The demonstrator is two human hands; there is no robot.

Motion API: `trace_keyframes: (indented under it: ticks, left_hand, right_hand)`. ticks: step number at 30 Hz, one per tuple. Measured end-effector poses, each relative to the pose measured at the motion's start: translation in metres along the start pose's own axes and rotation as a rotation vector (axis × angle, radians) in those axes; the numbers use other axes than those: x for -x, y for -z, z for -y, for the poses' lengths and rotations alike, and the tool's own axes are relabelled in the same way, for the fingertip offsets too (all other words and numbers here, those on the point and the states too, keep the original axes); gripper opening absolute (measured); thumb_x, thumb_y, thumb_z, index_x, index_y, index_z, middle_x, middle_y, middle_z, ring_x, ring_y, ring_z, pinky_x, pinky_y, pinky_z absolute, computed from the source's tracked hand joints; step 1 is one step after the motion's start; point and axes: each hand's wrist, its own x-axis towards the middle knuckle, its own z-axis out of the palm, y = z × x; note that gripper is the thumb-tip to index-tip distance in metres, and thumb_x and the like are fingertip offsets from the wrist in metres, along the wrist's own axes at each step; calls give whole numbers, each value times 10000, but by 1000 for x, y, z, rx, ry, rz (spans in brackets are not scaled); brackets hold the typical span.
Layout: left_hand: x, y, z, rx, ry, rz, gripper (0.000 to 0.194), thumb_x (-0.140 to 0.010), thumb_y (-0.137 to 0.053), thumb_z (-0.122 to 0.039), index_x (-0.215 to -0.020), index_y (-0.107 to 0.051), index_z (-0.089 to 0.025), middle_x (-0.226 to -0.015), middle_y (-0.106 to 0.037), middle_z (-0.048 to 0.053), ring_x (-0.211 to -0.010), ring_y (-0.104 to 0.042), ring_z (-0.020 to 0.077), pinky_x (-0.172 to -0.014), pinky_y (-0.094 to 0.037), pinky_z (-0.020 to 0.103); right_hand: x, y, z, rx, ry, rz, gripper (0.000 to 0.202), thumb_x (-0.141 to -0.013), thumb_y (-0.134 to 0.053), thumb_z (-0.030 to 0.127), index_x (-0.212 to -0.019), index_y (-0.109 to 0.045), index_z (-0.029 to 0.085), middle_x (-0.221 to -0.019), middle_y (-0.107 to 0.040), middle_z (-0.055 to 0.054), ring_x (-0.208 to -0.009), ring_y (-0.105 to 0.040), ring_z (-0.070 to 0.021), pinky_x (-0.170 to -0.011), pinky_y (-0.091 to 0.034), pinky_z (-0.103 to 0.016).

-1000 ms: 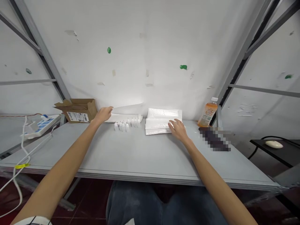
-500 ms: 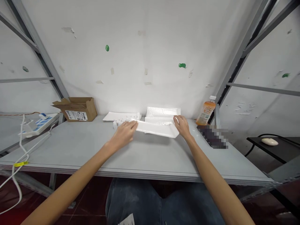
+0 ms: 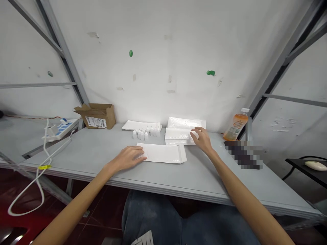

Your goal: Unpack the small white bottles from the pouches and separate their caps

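Observation:
A white bubble mailer (image 3: pixel 160 153) lies flat on the grey table, its flap end to the right. My left hand (image 3: pixel 129 157) has its fingers and thumb on the mailer's left end, holding it. My right hand (image 3: pixel 202 139) is open, thumb and fingers apart, at the right edge of a stack of white bubble mailers (image 3: pixel 178 133); whether the fingertips touch the stack I cannot tell. Several small white dropper bottles (image 3: pixel 140 135) stand behind the held mailer. At their back lies a pile of white printed sheets (image 3: pixel 139 125).
An opened cardboard box (image 3: pixel 102 117) stands at the back left, near a power strip (image 3: pixel 60 131) with white cables. On the right are an orange drink bottle (image 3: pixel 237 124) and a blurred dark object (image 3: pixel 242 154). A wall (image 3: pixel 163 68) closes off the table's back.
The mailer has come down from between both hands onto the table, nearer me. My right hand has let go of it and is over the stack's right side. The view has shifted left.

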Motion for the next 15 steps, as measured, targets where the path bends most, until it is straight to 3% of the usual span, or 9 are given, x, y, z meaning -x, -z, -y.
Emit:
trace_keyframes:
  ticks: [3,6,11,15]
  left_hand:
    - [17,-5,23,42,81,-53,542,-933,-415,-623,-1111,-728,-217,-1293,-665,64,-1229,-591,265,-1043,-466,384]
    - [27,-10,41,99,139,-126,566,-911,-423,-653,-1096,-735,-218,-1299,-661,66,-1222,-598,258,-1069,-461,393]
    - [29,-15,49,174,130,-194,525,-927,-430,-618,-1078,-733,-216,-1281,-673,63,-1211,-606,243,-1068,-468,386]
    - [30,-17,48,183,122,-192,500,-929,-455,-596,-1099,-723,-210,-1302,-660,69,-1226,-597,240,-1086,-451,387]
  right_hand:
    - [-13,-8,40,-67,86,53,247,-916,-526,391,-970,-698,221,-1090,-651,-107,-960,-628,-251,-720,-502,-354]
    - [-30,-25,94,-132,140,243,206,-907,-579,376,-924,-699,210,-1008,-675,-68,-732,-632,-166,-669,-468,-304]
    - [-50,-64,174,-17,203,436,223,-900,-621,396,-1006,-697,215,-1015,-688,-68,-816,-632,-192,-679,-433,-287]
    - [-59,-89,200,107,250,476,287,-906,-622,365,-1160,-660,236,-1198,-605,-99,-862,-634,-209,-701,-440,-305]
